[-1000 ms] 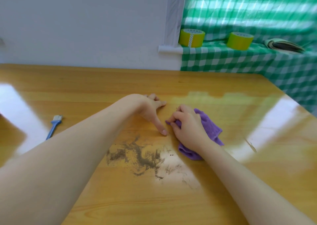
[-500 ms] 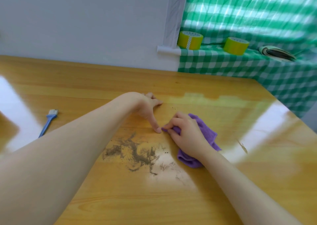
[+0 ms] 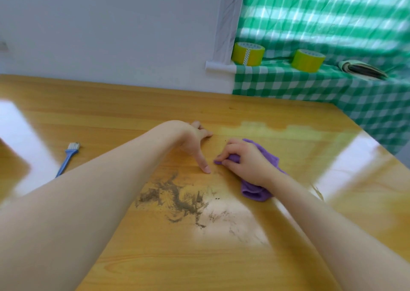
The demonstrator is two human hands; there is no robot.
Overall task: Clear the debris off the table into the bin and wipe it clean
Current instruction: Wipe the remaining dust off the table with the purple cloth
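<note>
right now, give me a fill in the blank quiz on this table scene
The right hand grips a ____ cloth.
The brush on the table has a ____ handle.
____ tape rolls stand on the checked covering.
The left hand, resting beyond the dirt, holds ____.
Missing: purple, blue, two, nothing.

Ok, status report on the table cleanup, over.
Right hand grips purple cloth on table. Left hand rests on table, holds nothing. Dirt smear unwiped. Blue brush far left, apart.
</note>
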